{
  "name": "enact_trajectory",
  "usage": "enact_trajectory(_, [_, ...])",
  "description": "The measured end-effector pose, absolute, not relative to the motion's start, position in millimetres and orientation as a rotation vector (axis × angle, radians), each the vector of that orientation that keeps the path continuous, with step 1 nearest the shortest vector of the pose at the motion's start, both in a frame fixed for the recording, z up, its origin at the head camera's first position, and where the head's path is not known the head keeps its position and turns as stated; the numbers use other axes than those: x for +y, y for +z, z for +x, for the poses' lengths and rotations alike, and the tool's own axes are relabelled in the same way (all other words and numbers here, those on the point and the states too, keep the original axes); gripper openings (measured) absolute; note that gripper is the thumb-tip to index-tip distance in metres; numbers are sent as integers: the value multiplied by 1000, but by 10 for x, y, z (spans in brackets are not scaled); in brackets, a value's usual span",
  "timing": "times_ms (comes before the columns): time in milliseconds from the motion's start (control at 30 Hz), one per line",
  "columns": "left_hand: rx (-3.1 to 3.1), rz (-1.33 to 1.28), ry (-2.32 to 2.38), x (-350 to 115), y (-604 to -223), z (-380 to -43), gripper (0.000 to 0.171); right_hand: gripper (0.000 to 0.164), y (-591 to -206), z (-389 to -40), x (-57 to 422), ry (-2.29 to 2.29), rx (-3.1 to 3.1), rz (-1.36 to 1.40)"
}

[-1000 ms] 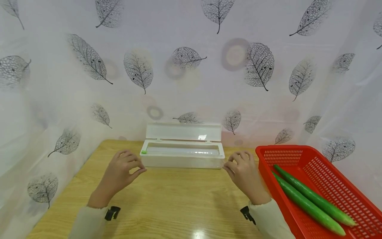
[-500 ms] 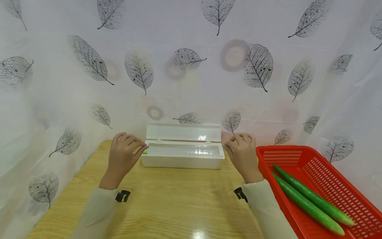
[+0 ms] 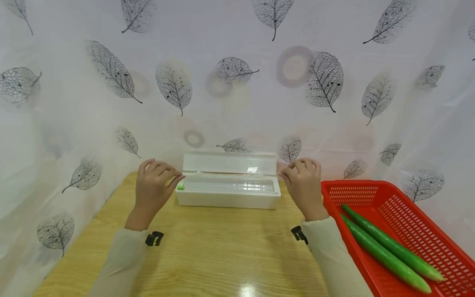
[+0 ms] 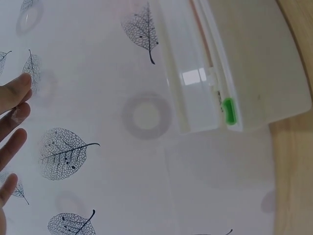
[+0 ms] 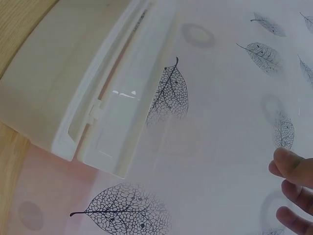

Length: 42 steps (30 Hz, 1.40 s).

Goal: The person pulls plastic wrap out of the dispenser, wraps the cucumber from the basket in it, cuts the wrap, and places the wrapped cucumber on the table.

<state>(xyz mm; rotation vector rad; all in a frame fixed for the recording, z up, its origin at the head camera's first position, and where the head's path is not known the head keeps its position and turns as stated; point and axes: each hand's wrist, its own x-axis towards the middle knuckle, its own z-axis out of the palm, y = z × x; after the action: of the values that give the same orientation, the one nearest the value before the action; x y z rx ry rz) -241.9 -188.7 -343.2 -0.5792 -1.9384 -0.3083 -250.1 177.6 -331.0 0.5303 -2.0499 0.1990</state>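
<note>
A long white cling film dispenser (image 3: pixel 228 200) stands on the table with its lid (image 3: pixel 219 162) raised at the back. Clear cling film (image 3: pixel 241 186) shows shiny in its opening, and a small green slider (image 3: pixel 180 187) sits at the left end. My left hand (image 3: pixel 153 187) is at the left end, thumb and forefinger pinched together; my right hand (image 3: pixel 305 185) mirrors it at the right end. Both seem to pinch the film's corners, though the sheet is nearly invisible. The left wrist view shows the left fingers (image 4: pixel 19 90) beyond the lid; the right wrist view shows the right fingers (image 5: pixel 288 166).
A red plastic basket (image 3: pixel 375 185) stands to the right, holding two long green cucumbers (image 3: pixel 386 251). Behind the wooden table (image 3: pixel 230 247) hangs a whitish curtain (image 3: pixel 245 115) printed with dark leaves. Black straps (image 3: pixel 154 238) circle both wrists.
Both hands have moved up and away from me, from the dispenser's front to level with its back edge and lid hinge. Dispenser, basket and cucumbers have stayed in place.
</note>
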Motion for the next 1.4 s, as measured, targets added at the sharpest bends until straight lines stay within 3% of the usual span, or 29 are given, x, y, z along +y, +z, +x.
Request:
enact_trajectory(433, [-1941,-595,-282,-1898,-3374,-2354,17,11,-3287,-2465,1790,206,-2039,544])
enact_trajectory(667, [-2045,-775,-296,-2006,-3434,-2203,18,12,-3331,-2253,1836,151,-2090,640])
enact_trajectory(1033, [-2443,-945,-198,-2015,-3774,-1905,19,20,-3555,-1883,1847,-12,-2329,878])
enact_trajectory(1400, [-2767,-1011,-107,-1925,-4156,-1986,19,13,-3974,-1909,1769,-70,-2650,1078])
